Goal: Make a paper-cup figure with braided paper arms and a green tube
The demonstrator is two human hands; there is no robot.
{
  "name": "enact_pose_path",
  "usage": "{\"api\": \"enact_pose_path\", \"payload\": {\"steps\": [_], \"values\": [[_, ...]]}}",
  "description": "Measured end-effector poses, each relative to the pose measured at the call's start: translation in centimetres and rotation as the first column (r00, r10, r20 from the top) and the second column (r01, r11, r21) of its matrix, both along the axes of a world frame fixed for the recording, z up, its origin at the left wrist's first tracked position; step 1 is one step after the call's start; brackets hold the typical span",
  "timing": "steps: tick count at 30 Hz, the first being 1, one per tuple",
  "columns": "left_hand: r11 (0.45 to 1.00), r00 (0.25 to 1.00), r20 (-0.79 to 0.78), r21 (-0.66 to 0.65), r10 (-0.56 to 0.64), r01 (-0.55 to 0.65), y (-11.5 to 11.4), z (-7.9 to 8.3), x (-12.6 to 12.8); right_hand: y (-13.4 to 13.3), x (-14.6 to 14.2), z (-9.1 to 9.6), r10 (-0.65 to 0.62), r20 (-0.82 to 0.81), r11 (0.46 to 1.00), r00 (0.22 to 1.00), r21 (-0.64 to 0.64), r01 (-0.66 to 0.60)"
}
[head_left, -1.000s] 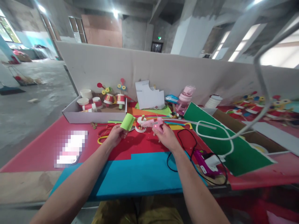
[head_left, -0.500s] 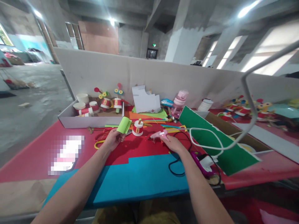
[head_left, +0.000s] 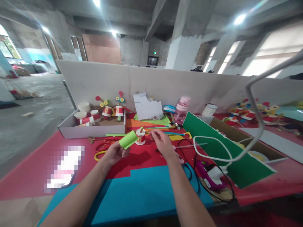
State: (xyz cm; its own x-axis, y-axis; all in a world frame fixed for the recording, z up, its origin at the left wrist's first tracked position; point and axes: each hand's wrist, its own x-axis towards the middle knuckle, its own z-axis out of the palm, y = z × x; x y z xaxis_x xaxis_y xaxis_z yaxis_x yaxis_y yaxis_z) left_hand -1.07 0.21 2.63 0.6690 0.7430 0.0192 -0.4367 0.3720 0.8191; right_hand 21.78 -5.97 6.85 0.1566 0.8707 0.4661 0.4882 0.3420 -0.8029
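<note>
My left hand [head_left: 116,153] is closed on a bent piece of light green paper [head_left: 128,140], its free end angled up to the right. A red and white paper cup [head_left: 140,138] stands upside down just beyond, with a small green piece on its top. My right hand [head_left: 163,143] is right of the cup, fingertips drawn together near the coloured strips; what they pinch, if anything, is too small to make out. Partly hidden behind my right wrist, a pink glue gun [head_left: 179,156] lies on the table. Scissors with yellow and red handles [head_left: 100,155] lie left of my left hand.
A white box [head_left: 94,131] holds cups and cup figures at the back left. A green board [head_left: 222,151], a white cable and a purple power strip [head_left: 209,176] are on the right. A blue sheet [head_left: 132,195] covers the near edge; a phone [head_left: 66,167] lies left.
My right hand has let go of the glue gun, now lying on the table, and moved left toward the cup. My left hand has tilted the green paper and shifted slightly nearer.
</note>
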Motion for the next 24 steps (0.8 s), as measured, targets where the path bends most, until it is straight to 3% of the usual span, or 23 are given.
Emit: {"api": "enact_pose_path", "payload": {"steps": [3, 6, 14, 19, 24], "values": [[0.997, 0.994, -0.074, -0.041, -0.074, 0.071, 0.8, -0.1, -1.0, 2.1, -2.7, -0.8, 0.243, -0.329, 0.967, 0.912, 0.01, -0.254], [0.991, 0.993, -0.077, -0.111, -0.087, 0.078, 1.5, -0.3, -1.6, 2.6, -3.7, -2.5, 0.339, -0.447, 0.927, 0.828, 0.008, -0.375], [0.972, 0.985, -0.035, -0.172, -0.171, 0.162, 1.3, -1.1, -1.4, 2.4, -3.8, -5.0, 0.374, -0.359, 0.909, 0.855, -0.04, -0.414], [0.951, 0.966, -0.034, -0.183, -0.258, 0.248, 1.3, -1.1, -1.6, 2.2, -4.0, -4.7, 0.428, -0.35, 0.888, 0.833, -0.01, -0.46], [0.928, 0.948, -0.05, -0.227, -0.315, 0.296, 1.3, -1.1, -1.5, 1.7, -3.9, -3.6, 0.412, -0.233, 0.904, 0.881, -0.015, -0.426]]}}
